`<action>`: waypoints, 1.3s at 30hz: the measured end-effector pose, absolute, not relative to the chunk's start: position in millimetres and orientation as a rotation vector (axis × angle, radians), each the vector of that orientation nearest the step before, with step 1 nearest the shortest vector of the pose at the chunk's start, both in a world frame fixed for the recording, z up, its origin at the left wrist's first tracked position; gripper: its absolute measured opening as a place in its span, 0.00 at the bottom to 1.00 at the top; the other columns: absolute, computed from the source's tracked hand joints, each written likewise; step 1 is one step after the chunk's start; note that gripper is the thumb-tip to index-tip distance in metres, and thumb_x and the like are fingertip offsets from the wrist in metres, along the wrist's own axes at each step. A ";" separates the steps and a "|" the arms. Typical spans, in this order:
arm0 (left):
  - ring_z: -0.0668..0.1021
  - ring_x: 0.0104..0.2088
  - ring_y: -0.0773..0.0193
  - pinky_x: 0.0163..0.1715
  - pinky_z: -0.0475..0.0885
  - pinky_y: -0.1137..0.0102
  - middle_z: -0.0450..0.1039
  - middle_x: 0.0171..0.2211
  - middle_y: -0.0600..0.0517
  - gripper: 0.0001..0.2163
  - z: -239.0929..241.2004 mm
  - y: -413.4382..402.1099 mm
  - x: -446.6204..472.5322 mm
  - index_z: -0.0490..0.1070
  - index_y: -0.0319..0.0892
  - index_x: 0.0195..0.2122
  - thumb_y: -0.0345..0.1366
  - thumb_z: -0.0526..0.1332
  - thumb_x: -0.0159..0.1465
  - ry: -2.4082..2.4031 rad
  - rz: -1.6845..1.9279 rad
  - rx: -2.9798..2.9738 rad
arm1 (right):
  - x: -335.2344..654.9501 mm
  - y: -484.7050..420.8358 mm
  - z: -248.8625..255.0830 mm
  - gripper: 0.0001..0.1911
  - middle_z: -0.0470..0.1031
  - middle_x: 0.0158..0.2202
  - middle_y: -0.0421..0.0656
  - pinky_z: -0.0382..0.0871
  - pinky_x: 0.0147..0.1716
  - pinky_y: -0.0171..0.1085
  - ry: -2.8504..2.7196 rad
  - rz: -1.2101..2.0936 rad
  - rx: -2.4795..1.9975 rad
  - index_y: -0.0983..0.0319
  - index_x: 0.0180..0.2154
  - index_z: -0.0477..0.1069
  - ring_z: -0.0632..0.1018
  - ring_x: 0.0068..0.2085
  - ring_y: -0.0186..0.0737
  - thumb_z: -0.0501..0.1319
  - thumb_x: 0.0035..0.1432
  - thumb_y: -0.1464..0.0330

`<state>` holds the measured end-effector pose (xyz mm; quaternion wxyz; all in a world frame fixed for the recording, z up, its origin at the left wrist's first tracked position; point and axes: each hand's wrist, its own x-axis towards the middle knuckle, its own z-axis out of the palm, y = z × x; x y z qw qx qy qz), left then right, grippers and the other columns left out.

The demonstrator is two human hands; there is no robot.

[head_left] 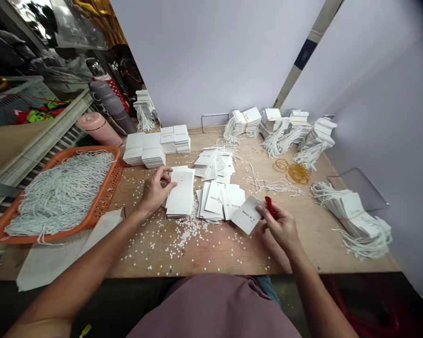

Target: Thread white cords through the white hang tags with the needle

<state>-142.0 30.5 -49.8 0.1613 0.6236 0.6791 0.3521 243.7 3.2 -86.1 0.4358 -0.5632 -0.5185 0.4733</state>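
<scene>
My left hand [155, 191] is at the left edge of a stack of blank white tags [182, 192], with its thumb on the top tag and its fingers curled at the edge. Between the thumb and fingers of my right hand [282, 227] is a printed white tag [246, 214], tilted above the table. The same hand also holds a red-handled tool [270, 206], mostly hidden by the fingers. Loose printed tags [215, 199] lie fanned out between my hands, and another loose pile [215, 163] sits behind them. Small white paper dots [186, 234] are scattered in front.
An orange basket [118, 176] of white strings stands at left. Banded tag stacks [153, 150] are behind my left hand. Strung tag bundles [352, 213] line the right and back. Rubber bands [299, 173] and loose strings [278, 187] lie right of centre. A pink bottle [98, 129] stands back left.
</scene>
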 end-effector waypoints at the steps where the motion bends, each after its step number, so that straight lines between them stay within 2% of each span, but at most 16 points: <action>1: 0.76 0.34 0.61 0.40 0.72 0.68 0.73 0.32 0.54 0.15 -46.8 27.7 -137.8 0.73 0.43 0.45 0.42 0.66 0.58 1.918 1.109 1.698 | 242.0 2.5 -80.5 0.20 0.68 0.24 0.38 0.69 0.11 0.35 -1.290 1.176 -1.379 0.63 0.33 0.75 0.69 0.18 0.33 0.68 0.54 0.51; 5: 0.76 0.31 0.64 0.33 0.72 0.72 0.76 0.32 0.52 0.13 -30.0 18.8 -110.5 0.74 0.40 0.34 0.45 0.69 0.56 1.655 1.317 1.385 | 224.0 -0.2 -39.4 0.17 0.70 0.24 0.38 0.71 0.13 0.34 -1.298 1.334 -1.243 0.63 0.33 0.75 0.70 0.18 0.32 0.69 0.54 0.55; 8: 0.77 0.29 0.66 0.29 0.73 0.74 0.77 0.30 0.53 0.13 -16.3 10.8 -78.5 0.75 0.41 0.35 0.43 0.72 0.55 1.490 1.286 1.289 | 195.7 2.3 -9.4 0.15 0.70 0.23 0.38 0.70 0.13 0.33 -1.378 1.533 -1.082 0.62 0.32 0.73 0.71 0.18 0.31 0.67 0.56 0.56; 10: 0.78 0.26 0.65 0.27 0.74 0.73 0.78 0.29 0.53 0.13 -9.4 4.3 -58.0 0.74 0.42 0.35 0.44 0.71 0.57 1.408 1.226 1.239 | 177.1 8.0 -1.1 0.15 0.67 0.21 0.36 0.65 0.12 0.31 -1.474 1.541 -1.050 0.62 0.28 0.70 0.68 0.17 0.29 0.64 0.59 0.57; 15: 0.81 0.27 0.62 0.27 0.77 0.70 0.80 0.29 0.52 0.14 -2.0 -4.9 -31.6 0.74 0.42 0.39 0.44 0.70 0.58 1.328 1.180 1.146 | 161.6 21.0 -10.6 0.14 0.65 0.19 0.34 0.63 0.16 0.31 -1.574 1.297 -1.119 0.61 0.25 0.67 0.66 0.19 0.28 0.63 0.60 0.62; 19: 0.80 0.28 0.64 0.25 0.74 0.74 0.80 0.31 0.54 0.20 -0.8 -2.6 -29.3 0.71 0.46 0.52 0.40 0.70 0.59 1.411 1.328 1.229 | 169.4 18.4 -16.4 0.14 0.64 0.20 0.35 0.66 0.20 0.33 -1.579 1.191 -1.095 0.60 0.26 0.69 0.67 0.21 0.30 0.62 0.61 0.61; 20: 0.80 0.29 0.65 0.26 0.74 0.74 0.80 0.33 0.54 0.19 -0.9 -2.1 -29.3 0.71 0.47 0.52 0.39 0.69 0.59 1.439 1.362 1.269 | 171.3 16.8 -17.0 0.13 0.65 0.20 0.35 0.67 0.21 0.34 -1.569 1.144 -1.081 0.60 0.27 0.70 0.68 0.21 0.31 0.62 0.62 0.61; 24: 0.81 0.35 0.61 0.32 0.76 0.70 0.80 0.38 0.49 0.08 -2.5 -3.5 -26.8 0.79 0.44 0.38 0.41 0.66 0.61 1.394 1.314 1.247 | 176.5 11.4 -22.5 0.08 0.73 0.26 0.41 0.73 0.29 0.38 -1.690 0.731 -0.988 0.59 0.34 0.74 0.74 0.28 0.37 0.58 0.65 0.66; 27: 0.80 0.34 0.58 0.34 0.76 0.66 0.81 0.36 0.47 0.12 -4.4 -6.1 -20.3 0.80 0.43 0.38 0.45 0.65 0.62 1.233 1.223 1.064 | 179.1 8.3 -31.4 0.13 0.78 0.33 0.46 0.74 0.32 0.39 -1.916 0.380 -0.876 0.60 0.46 0.76 0.78 0.33 0.41 0.54 0.65 0.72; 29: 0.80 0.34 0.58 0.34 0.76 0.66 0.80 0.35 0.48 0.13 -6.2 -6.6 -15.1 0.79 0.42 0.37 0.47 0.66 0.61 1.183 1.202 1.031 | 180.4 6.4 -37.6 0.17 0.79 0.35 0.48 0.75 0.31 0.38 -2.041 0.237 -0.849 0.61 0.52 0.74 0.79 0.34 0.42 0.53 0.65 0.73; 34: 0.79 0.32 0.62 0.34 0.75 0.70 0.79 0.32 0.51 0.10 -13.0 -6.1 -7.3 0.79 0.43 0.32 0.44 0.69 0.59 1.217 1.235 1.039 | 181.3 3.8 -48.8 0.20 0.81 0.39 0.51 0.77 0.33 0.38 -2.180 0.119 -0.847 0.63 0.57 0.70 0.81 0.36 0.43 0.50 0.67 0.72; 39: 0.81 0.34 0.60 0.36 0.78 0.67 0.82 0.37 0.50 0.10 -17.6 -11.5 -3.4 0.80 0.44 0.36 0.42 0.72 0.56 1.188 1.200 0.995 | 179.6 8.5 -54.1 0.18 0.80 0.37 0.49 0.77 0.34 0.39 -2.022 0.199 -0.882 0.61 0.55 0.72 0.80 0.36 0.43 0.53 0.65 0.72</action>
